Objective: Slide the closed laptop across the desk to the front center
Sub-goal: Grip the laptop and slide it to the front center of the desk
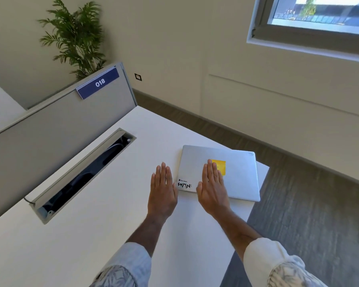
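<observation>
A closed silver laptop [240,172] lies near the right end of the white desk [104,214], its right edge jutting past the desk's corner. It carries a yellow sticker and black lettering at one corner. My right hand [212,188] is flat over the laptop's near left part, fingers straight and together, covering part of the yellow sticker. Whether the palm touches the lid cannot be told. My left hand [163,188] is flat with fingers extended just left of the laptop, over the bare desk. Neither hand grips anything.
A long open cable tray [81,175] is sunk into the desk to the left. Behind it stands a grey partition [50,129] with a blue "018" label. A potted plant [75,36] rises beyond. Grey floor [309,214] lies right of the desk edge.
</observation>
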The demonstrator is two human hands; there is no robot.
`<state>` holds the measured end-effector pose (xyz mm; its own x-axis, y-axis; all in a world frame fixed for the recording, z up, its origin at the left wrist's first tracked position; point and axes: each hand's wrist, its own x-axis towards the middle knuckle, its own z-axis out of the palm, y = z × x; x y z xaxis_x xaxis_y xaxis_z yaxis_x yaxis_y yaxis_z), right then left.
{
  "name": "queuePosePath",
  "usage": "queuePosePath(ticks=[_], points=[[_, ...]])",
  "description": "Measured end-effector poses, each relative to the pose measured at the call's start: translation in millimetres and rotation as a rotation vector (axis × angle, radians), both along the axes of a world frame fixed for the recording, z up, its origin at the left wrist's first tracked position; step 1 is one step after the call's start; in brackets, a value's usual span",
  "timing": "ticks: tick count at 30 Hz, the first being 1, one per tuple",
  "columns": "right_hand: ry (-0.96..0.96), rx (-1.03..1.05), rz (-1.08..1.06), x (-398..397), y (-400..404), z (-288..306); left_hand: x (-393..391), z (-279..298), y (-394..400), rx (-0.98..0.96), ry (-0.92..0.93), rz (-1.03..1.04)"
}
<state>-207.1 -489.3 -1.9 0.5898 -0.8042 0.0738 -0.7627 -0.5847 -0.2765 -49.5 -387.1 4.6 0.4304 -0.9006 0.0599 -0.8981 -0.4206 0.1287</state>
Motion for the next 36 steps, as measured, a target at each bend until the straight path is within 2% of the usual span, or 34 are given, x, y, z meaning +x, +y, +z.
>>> queuePosePath(ticks=[23, 36], points=[[0.070, 0.065, -0.276, -86, -86, -37, -12, -30, -87, 0.031, -0.015, -0.157], [0.068, 0.127, -0.370, -103, -106, -42, -12, -39, -117, 0.070, -0.006, -0.101]])
